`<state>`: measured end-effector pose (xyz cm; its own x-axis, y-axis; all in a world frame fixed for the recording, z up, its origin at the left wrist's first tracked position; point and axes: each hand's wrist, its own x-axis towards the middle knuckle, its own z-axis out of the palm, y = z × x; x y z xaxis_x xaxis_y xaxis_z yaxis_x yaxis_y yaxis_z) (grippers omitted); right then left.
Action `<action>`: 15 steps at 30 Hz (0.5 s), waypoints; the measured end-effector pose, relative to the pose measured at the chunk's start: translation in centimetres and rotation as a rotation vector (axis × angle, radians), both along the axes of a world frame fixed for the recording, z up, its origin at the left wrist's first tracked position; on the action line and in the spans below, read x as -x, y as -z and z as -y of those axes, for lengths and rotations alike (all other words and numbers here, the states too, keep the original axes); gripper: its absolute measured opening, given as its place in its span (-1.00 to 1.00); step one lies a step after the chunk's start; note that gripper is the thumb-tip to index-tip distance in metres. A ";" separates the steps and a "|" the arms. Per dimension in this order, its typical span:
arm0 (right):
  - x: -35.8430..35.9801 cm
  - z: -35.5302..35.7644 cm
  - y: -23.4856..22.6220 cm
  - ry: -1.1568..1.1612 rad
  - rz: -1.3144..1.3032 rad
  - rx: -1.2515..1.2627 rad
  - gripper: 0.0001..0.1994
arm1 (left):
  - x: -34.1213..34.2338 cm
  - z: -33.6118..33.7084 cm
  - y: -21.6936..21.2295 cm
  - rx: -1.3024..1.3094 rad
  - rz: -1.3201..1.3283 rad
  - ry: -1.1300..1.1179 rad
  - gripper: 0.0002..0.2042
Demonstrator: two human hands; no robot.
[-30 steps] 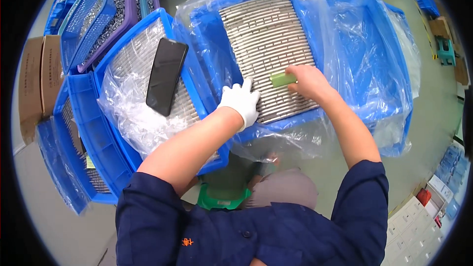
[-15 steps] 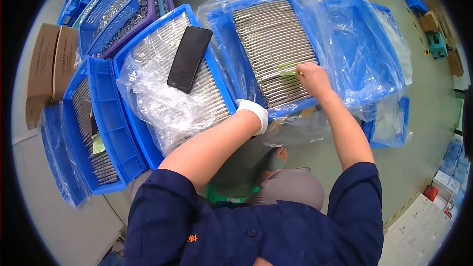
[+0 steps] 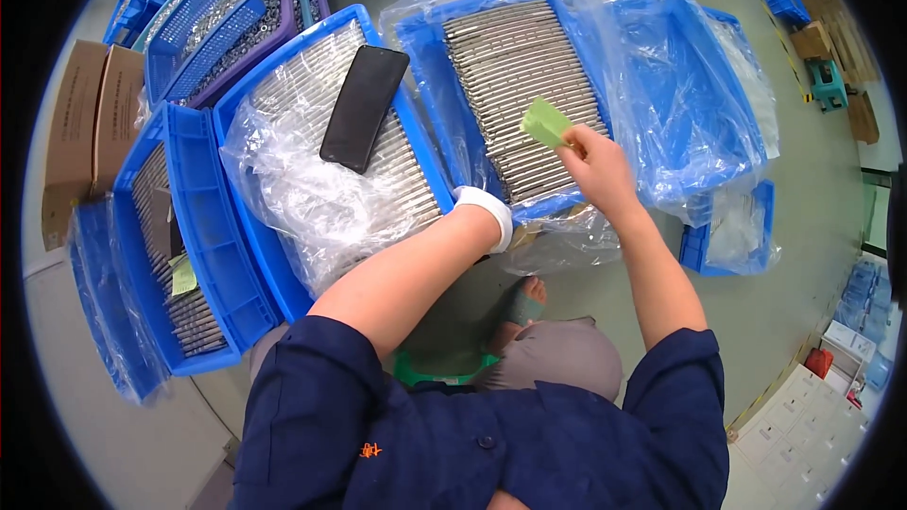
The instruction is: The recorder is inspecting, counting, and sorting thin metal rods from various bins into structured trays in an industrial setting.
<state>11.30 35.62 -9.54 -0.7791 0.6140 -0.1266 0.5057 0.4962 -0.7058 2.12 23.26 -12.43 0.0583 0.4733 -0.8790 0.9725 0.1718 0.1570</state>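
Note:
My right hand (image 3: 595,162) pinches a light green paper slip (image 3: 544,123) by one corner, above the rows of metal rods (image 3: 520,61) in the middle blue crate (image 3: 557,2). These slim, silvery rods lie side by side in a plastic-lined crate. My left hand (image 3: 487,214), in a white glove, is at the near left corner of that crate. Its fingers are out of sight, so what they touch cannot be made out.
Left of the middle crate, a blue crate holds rods under clear plastic film (image 3: 283,184), with a black phone (image 3: 365,109) on top. Plastic lines the blue crate at right (image 3: 680,94). Baskets of small metal parts (image 3: 255,47) and cardboard boxes (image 3: 80,123) stand at far left.
The green slip was lying nearly flat on the rods; now it is lifted and tilted up in my right hand, which has moved slightly nearer me. My left hand has hardly moved.

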 end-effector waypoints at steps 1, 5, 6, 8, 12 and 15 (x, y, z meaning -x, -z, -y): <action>0.7 0.3 0.7 0.025 -0.081 0.044 -0.85 | -0.1 -0.2 -0.2 -0.005 0.011 0.007 -0.63; 4.6 3.1 5.9 0.106 -0.159 0.198 -0.79 | -0.4 -0.5 -0.5 0.011 0.018 0.008 -0.63; 5.6 4.0 7.5 0.120 -0.152 0.288 -0.78 | -0.5 -0.4 -0.4 0.003 0.021 0.022 -0.63; 6.9 4.3 10.3 0.104 -0.132 0.238 -0.76 | -1.0 -1.1 -0.3 -0.003 0.032 0.053 -0.64; 8.8 3.9 11.4 0.041 0.259 0.041 -0.78 | -1.2 -1.6 0.0 -0.006 0.035 0.049 -0.64; 9.2 3.9 10.0 -0.062 0.307 0.092 -0.77 | -0.5 -1.0 0.4 -0.008 0.029 0.026 -0.65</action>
<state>2.05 31.68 -19.56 -0.7313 0.5419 -0.4141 0.6728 0.4734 -0.5685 2.64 24.26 -12.81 0.0963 0.4782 -0.8729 0.9715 0.1456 0.1869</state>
